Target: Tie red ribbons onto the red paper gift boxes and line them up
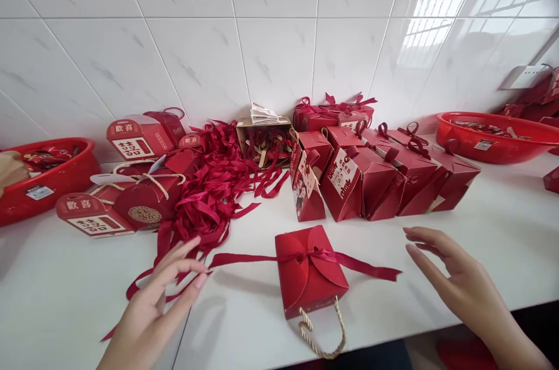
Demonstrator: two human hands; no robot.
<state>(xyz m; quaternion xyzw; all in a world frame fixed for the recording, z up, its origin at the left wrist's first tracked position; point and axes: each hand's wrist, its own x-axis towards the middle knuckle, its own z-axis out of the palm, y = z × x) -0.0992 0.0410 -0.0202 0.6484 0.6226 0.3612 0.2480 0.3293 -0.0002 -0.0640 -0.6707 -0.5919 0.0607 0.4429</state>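
Observation:
A red gift box (pixel 309 271) with overlapping petal flaps lies in front of me on the white table. A dark red ribbon (pixel 367 267) is knotted across its top, with its two tails stretched out to the sides. From the box's near side hangs a twisted cord handle (pixel 343 329). My left hand (pixel 161 294) is open, its fingertips right by the left ribbon tail; whether they touch it I cannot tell. On the other side my right hand (pixel 454 271) is open, fingers curved and apart from the right tail.
Loose ribbons (pixel 205 195) are heaped behind my left hand, beside red boxes with cord handles (pixel 148 204). A cardboard box (pixel 242 143) of ribbon pieces stands by the wall. Tied red boxes (pixel 379 183) line the back right. Red plastic baskets (pixel 82 172) stand at both sides.

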